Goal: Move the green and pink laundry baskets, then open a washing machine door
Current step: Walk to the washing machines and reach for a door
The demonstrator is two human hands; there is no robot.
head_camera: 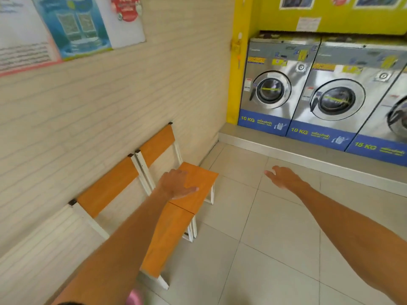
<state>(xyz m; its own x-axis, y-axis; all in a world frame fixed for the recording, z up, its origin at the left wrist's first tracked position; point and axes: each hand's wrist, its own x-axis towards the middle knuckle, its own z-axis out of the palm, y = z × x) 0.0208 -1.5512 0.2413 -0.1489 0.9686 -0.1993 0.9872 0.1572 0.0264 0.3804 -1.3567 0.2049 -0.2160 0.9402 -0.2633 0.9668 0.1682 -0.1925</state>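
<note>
Washing machine door (271,89) sits shut, well beyond our right hand (284,178); left hand (176,183) hovers over a chair seat (199,188). Both hands empty, fingers loose. Baskets unseen, bar a pink scrap (134,297) under the left arm. We'd close in, then hook the handle

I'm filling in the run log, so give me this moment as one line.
left hand: open, over chair | right hand: open, empty | washer doors: closed | pink basket: bottom edge

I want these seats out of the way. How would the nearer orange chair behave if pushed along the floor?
The nearer orange chair probably slides rather than rolls: its white legs show no wheels, and the tile floor looks smooth. The thin frame suggests it is light. A push high on the backrest might tip it.
</note>
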